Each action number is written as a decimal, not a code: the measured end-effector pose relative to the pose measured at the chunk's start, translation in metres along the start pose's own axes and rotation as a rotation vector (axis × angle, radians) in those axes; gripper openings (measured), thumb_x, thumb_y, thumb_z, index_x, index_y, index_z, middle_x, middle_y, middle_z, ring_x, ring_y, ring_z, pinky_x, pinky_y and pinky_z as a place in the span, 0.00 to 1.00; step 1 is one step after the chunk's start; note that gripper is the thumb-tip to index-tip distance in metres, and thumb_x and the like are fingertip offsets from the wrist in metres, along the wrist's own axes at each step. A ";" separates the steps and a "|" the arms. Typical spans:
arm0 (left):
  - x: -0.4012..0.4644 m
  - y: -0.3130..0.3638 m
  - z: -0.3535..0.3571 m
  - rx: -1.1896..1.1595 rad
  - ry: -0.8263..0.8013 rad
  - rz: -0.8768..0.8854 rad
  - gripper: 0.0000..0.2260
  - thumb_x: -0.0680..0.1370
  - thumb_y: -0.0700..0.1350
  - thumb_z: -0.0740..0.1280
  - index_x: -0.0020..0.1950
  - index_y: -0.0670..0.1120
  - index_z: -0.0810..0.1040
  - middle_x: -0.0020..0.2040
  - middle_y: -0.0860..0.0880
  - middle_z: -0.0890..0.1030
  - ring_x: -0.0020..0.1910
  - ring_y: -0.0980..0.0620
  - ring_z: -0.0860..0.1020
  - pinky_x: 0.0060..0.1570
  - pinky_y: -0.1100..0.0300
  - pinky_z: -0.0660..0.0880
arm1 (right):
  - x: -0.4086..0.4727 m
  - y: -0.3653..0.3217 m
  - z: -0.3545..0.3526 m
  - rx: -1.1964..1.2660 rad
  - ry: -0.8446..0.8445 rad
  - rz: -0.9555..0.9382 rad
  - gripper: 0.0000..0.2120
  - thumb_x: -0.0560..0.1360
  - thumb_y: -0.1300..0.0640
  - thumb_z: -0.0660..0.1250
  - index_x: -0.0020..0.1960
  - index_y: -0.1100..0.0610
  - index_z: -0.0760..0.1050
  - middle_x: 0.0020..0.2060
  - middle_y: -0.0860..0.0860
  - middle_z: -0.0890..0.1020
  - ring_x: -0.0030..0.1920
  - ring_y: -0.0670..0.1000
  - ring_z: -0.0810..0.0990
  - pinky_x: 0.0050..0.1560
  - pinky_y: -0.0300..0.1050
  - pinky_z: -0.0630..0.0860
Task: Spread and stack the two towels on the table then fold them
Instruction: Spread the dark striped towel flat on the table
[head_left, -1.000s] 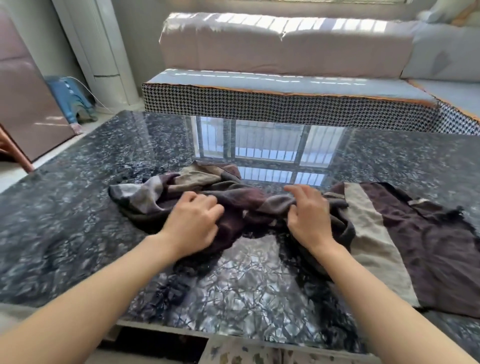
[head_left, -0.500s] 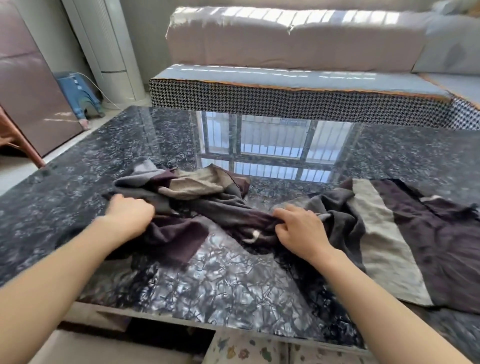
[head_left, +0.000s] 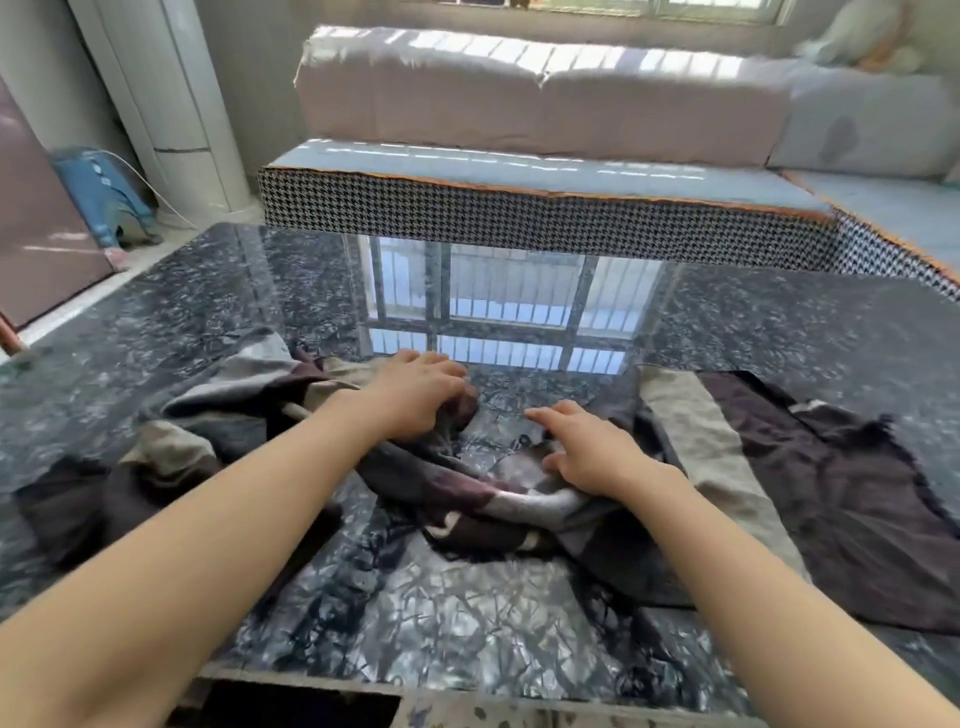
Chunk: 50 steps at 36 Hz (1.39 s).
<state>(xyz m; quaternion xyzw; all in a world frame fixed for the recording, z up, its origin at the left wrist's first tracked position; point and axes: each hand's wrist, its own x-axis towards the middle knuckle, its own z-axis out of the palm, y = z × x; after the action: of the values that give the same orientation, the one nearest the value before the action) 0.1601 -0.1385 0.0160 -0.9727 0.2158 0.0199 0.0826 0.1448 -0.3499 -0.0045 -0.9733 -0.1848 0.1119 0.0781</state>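
A crumpled towel (head_left: 218, 415) of brown, grey and beige patches lies bunched across the left and middle of the dark marble table (head_left: 415, 613). A second towel (head_left: 810, 478), with a beige stripe and a dark brown field, lies mostly flat on the right, and its left edge runs under the crumpled one. My left hand (head_left: 421, 395) curls its fingers over a dark brown fold at the far side of the crumpled towel. My right hand (head_left: 587, 452) rests on the bunched cloth where the two towels meet, fingers loosely extended to the left.
A sofa with a houndstooth front (head_left: 519, 218) stands right behind the table's far edge. A white column unit (head_left: 171, 104) and a blue stool (head_left: 104, 192) are on the floor at the back left. The table's near edge (head_left: 467, 691) is just below my forearms.
My left hand left the towel's left end and moved right and farther away to a fold near the middle. My right hand has loosened its grip. The crumpled towel now stretches farther left.
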 end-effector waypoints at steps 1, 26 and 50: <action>0.001 -0.003 0.003 0.036 -0.032 -0.003 0.22 0.74 0.36 0.57 0.67 0.51 0.69 0.73 0.53 0.64 0.73 0.51 0.58 0.71 0.50 0.55 | -0.002 0.004 0.002 -0.012 -0.012 0.015 0.26 0.76 0.55 0.63 0.72 0.46 0.60 0.66 0.51 0.67 0.63 0.56 0.72 0.57 0.52 0.72; 0.030 -0.028 -0.001 -0.624 0.642 -0.490 0.22 0.70 0.28 0.58 0.64 0.38 0.69 0.69 0.37 0.63 0.66 0.39 0.67 0.61 0.52 0.65 | 0.033 0.027 -0.006 0.594 0.641 0.170 0.21 0.73 0.70 0.61 0.65 0.67 0.65 0.70 0.61 0.61 0.73 0.56 0.57 0.67 0.32 0.49; -0.030 -0.041 0.050 -0.190 0.579 -0.259 0.08 0.65 0.31 0.63 0.40 0.40 0.76 0.38 0.41 0.76 0.37 0.39 0.77 0.35 0.48 0.77 | -0.009 -0.062 0.063 0.094 0.531 -0.293 0.14 0.69 0.43 0.61 0.40 0.54 0.75 0.39 0.48 0.78 0.41 0.53 0.78 0.42 0.44 0.74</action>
<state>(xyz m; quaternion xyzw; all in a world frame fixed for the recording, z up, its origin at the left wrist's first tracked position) 0.1500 -0.0805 -0.0251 -0.9607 0.1021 -0.2479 -0.0716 0.0997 -0.2900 -0.0512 -0.9266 -0.2911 -0.1506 0.1842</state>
